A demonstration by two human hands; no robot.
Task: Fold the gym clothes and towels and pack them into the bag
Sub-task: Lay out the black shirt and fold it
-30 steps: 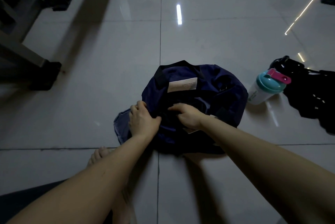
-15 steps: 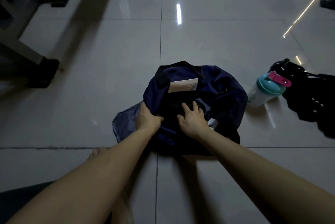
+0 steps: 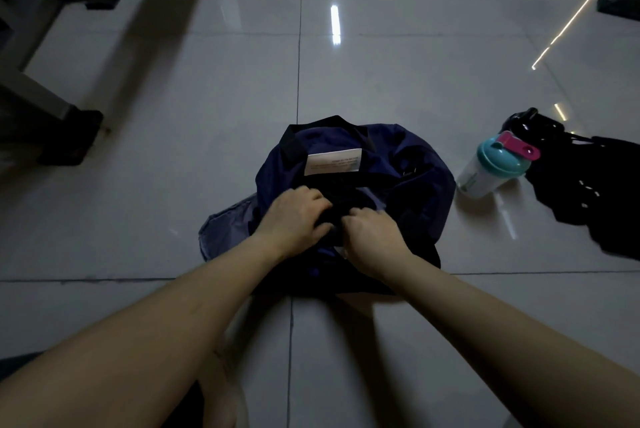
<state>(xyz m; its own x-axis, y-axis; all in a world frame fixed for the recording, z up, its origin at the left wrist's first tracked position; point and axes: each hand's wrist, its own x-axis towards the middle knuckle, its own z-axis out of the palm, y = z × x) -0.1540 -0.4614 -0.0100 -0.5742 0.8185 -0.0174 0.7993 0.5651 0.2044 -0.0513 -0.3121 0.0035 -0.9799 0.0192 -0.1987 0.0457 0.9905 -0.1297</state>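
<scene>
A dark navy bag (image 3: 408, 164) with black handles and a white label lies on the tiled floor in front of me. My left hand (image 3: 294, 216) and my right hand (image 3: 372, 240) meet over its open top, fingers curled on dark cloth (image 3: 346, 202) at the opening. What the fingers pinch is hard to tell in the dim light. A grey-blue piece of fabric (image 3: 228, 230) sticks out from under the bag's left side. A heap of black clothes (image 3: 588, 192) lies on the floor at the right.
A shaker bottle (image 3: 491, 167) with a teal lid and pink cap stands between the bag and the black clothes. A metal frame with black feet (image 3: 65, 136) stands at the far left. Another dark foot (image 3: 620, 1) sits at the top right. My bare foot shows at the bottom.
Both hands have moved together toward the middle of the bag's opening; the right hand, flat half a second ago, now has its fingers curled on the dark cloth.
</scene>
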